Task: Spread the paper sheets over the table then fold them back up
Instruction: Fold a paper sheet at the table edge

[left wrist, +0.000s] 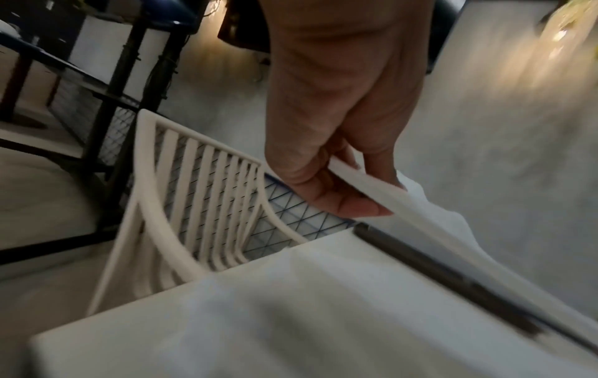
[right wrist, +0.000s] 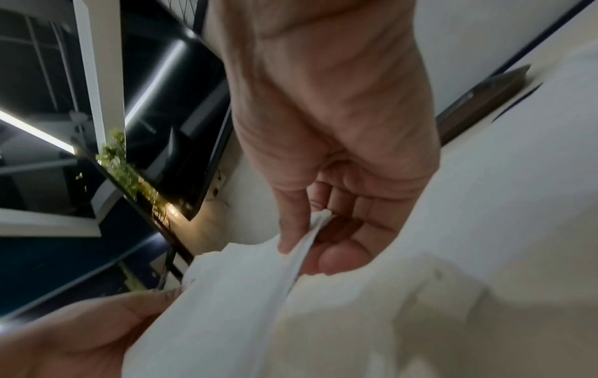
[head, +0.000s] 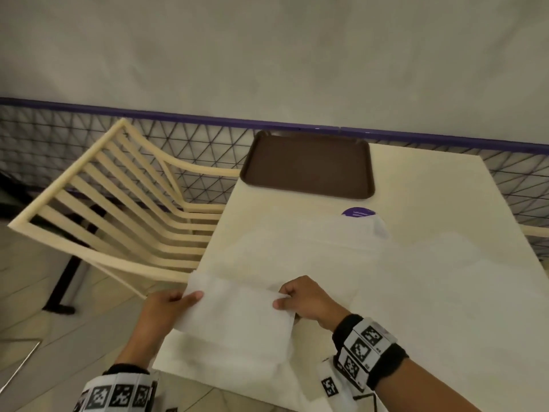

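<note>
Your left hand [head: 170,303] and right hand [head: 303,301] each pinch an upper corner of the folded paper sheet [head: 237,310], low and centre in frame, holding it taut just above the tabletop [head: 430,292], likely to align the fold.

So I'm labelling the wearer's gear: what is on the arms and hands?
Both hands, left hand and right hand, are bare. Each wrist carries a black wristband with a white block of square black-and-white marker tags; no sleeves show.
</note>
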Tool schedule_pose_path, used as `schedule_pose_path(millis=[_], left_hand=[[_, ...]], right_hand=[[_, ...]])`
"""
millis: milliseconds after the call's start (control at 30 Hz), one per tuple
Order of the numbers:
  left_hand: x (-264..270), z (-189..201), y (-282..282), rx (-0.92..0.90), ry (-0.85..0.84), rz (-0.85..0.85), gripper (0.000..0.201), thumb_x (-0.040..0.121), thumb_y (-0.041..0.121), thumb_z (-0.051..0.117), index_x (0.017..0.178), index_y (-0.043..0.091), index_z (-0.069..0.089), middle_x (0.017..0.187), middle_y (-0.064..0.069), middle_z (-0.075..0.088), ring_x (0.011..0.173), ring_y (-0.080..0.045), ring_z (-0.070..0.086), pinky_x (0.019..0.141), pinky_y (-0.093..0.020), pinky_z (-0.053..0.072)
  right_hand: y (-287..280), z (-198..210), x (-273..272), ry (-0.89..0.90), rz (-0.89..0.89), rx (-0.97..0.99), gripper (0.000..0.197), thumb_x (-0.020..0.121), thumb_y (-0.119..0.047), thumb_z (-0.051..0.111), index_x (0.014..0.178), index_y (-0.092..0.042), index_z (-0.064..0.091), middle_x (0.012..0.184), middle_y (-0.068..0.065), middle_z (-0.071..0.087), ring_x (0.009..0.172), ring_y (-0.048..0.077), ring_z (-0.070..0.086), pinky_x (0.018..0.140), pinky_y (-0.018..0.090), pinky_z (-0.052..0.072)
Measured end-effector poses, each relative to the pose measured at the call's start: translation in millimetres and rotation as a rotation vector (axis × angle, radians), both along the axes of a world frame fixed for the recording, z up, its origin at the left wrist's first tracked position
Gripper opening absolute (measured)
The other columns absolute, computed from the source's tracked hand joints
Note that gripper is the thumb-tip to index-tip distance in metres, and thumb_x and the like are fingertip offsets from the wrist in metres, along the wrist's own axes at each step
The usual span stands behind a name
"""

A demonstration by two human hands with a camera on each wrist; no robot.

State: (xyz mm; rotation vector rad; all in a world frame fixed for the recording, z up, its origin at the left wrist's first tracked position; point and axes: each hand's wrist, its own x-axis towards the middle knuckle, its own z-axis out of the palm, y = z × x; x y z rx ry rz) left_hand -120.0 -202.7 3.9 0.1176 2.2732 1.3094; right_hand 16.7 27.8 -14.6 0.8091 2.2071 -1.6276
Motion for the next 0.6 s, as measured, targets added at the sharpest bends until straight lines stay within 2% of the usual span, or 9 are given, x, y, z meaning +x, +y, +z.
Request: schedule_pose_path(millis=[67,133,167,233,267,333,467,533,600], left_hand=[[-2,-15,-11,-0.108,-0.003,0.014,0.024,0.077,0.02,0.074,0.066,0.0,0.069,0.069,-0.013,0.07,0.066,-0.028,0.062,0.063,-0.032,0.046],[-4,-33,-19,-0.22,-0.012,0.019,0.037,0.077,0.023,0.074,0.051,0.007,0.053,0.056,-0.008,0.058,0.059,-0.025,0.054,0.057,-0.032,0.04],[-5,-41,-21,-0.275,-0.009,0.002,0.039,0.078,0.026,0.073,0.052,0.009,0.048,0.056,-0.006,0.055,0.059,-0.025,0.052,0.057,-0.034,0.041],[-5,-51,-23,-0.38,0.025,-0.042,0.034,0.079,0.031,0.071,0.06,0.01,0.052,0.062,-0.007,0.057,0.064,-0.027,0.056,0.062,-0.035,0.046],[-5,-53,-22,-0.409,0.038,-0.051,0.033,0.08,0.03,0.07,0.062,0.008,0.054,0.063,-0.007,0.057,0.064,-0.026,0.055,0.06,-0.032,0.043],[-4,-53,-22,-0.417,0.052,-0.065,0.027,0.082,0.027,0.069,0.069,0.004,0.062,0.067,-0.006,0.06,0.065,-0.021,0.053,0.06,-0.029,0.038],[-1,-49,-24,-0.408,0.091,-0.075,0.015,0.08,0.02,0.071,0.072,0.016,0.059,0.074,0.0,0.061,0.074,-0.021,0.057,0.066,-0.03,0.041],[1,-48,-28,-0.387,0.097,-0.048,0.015,0.079,0.017,0.072,0.082,0.013,0.058,0.081,-0.004,0.063,0.081,-0.026,0.058,0.069,-0.031,0.042],[4,-49,-34,-0.446,0.063,-0.044,0.021,0.084,0.023,0.067,0.097,0.01,0.056,0.093,-0.011,0.063,0.087,-0.028,0.057,0.072,-0.031,0.04]], right_hand=[[-15,-14,-6,-0.019,0.026,0.077,0.029,0.08,-0.009,0.069,0.057,-0.016,0.051,0.063,-0.002,0.05,0.056,0.01,0.052,0.046,0.018,0.046],[-27,-26,-10,-0.028,0.076,0.197,0.034,0.08,-0.009,0.067,0.055,-0.019,0.045,0.061,-0.006,0.044,0.059,0.01,0.046,0.05,0.016,0.039],[-31,-30,-11,-0.013,0.105,0.255,0.031,0.081,-0.01,0.065,0.057,-0.019,0.047,0.062,-0.007,0.045,0.063,0.011,0.045,0.051,0.015,0.035],[-38,-35,-10,0.001,0.129,0.329,0.006,0.083,-0.01,0.062,0.077,-0.013,0.062,0.074,-0.004,0.054,0.072,0.012,0.048,0.056,0.016,0.034],[-40,-37,-8,0.003,0.125,0.349,0.009,0.085,-0.011,0.061,0.092,-0.01,0.065,0.082,-0.001,0.058,0.076,0.014,0.05,0.062,0.019,0.037],[-43,-39,-4,0.001,0.107,0.381,0.021,0.087,-0.013,0.059,0.107,-0.012,0.062,0.092,0.004,0.062,0.083,0.019,0.055,0.07,0.023,0.04],[-44,-34,2,0.063,0.071,0.465,0.031,0.09,-0.017,0.057,0.12,-0.02,0.053,0.106,0.003,0.061,0.099,0.021,0.058,0.084,0.029,0.048],[-46,-33,4,0.068,0.078,0.526,0.041,0.091,-0.019,0.054,0.13,-0.022,0.042,0.117,0.0,0.054,0.107,0.018,0.053,0.087,0.028,0.045],[-45,-34,10,-0.001,0.035,0.528,0.046,0.093,-0.025,0.052,0.134,-0.017,0.034,0.122,0.002,0.05,0.11,0.02,0.051,0.085,0.028,0.043]])
